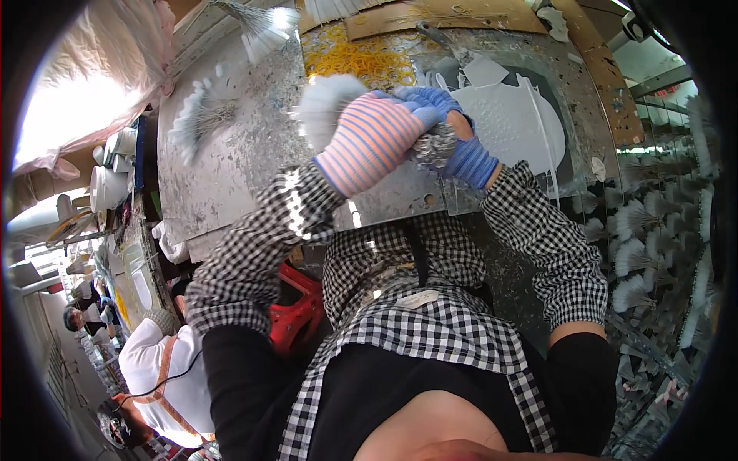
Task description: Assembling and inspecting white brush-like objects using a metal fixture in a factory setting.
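My left hand point(377, 146), in a pink-and-blue striped glove, is closed round a bundle of thin wire stems with white tips point(327, 107). The white end fans out to the left of that hand, and the grey wire ends stick out between my two hands. My right hand point(470, 154), in a blue glove, presses against the left one at the wire end, its fingers curled round the bundle. What the right fingertips pinch is hidden. Just beyond my hands lies a pile of yellow rubber bands point(357, 63) on the stained worktable point(261, 184).
Another white-tipped wire bundle point(204, 115) lies at left; one more point(257, 27) lies at the far edge. White paste point(507, 123) covers a board at right, near a scraper point(442, 34). Many white-tipped bundles point(638, 261) stand at right. A red stool point(296, 307) and a co-worker point(173, 369) are lower left.
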A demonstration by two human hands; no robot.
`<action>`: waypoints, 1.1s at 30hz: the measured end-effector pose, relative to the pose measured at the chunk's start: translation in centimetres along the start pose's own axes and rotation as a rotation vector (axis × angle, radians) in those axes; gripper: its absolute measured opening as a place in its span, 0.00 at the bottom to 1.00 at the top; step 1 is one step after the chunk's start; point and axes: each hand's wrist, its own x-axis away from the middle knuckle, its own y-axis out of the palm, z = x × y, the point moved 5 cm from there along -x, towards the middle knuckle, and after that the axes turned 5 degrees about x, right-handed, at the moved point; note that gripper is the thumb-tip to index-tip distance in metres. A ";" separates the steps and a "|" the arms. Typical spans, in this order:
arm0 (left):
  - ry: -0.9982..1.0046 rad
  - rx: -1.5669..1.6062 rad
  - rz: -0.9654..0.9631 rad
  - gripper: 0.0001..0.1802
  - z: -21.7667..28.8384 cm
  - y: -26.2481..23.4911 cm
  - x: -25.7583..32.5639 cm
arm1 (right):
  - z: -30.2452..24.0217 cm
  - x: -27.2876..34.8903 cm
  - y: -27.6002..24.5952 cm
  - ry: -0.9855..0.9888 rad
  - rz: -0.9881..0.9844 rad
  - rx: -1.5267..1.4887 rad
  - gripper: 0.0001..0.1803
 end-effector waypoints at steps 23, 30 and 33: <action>-0.504 -0.230 0.042 0.10 -10.6 -5.8 7.6 | 6.8 -11.9 10.0 -0.104 -0.220 0.377 0.09; -0.704 -0.028 0.477 0.12 -13.7 -9.7 9.6 | 0.7 -16.8 10.3 -0.122 -0.247 -0.218 0.15; -0.733 0.134 0.555 0.10 -15.4 -9.9 11.8 | -5.4 -18.1 8.9 0.056 -0.252 -0.704 0.20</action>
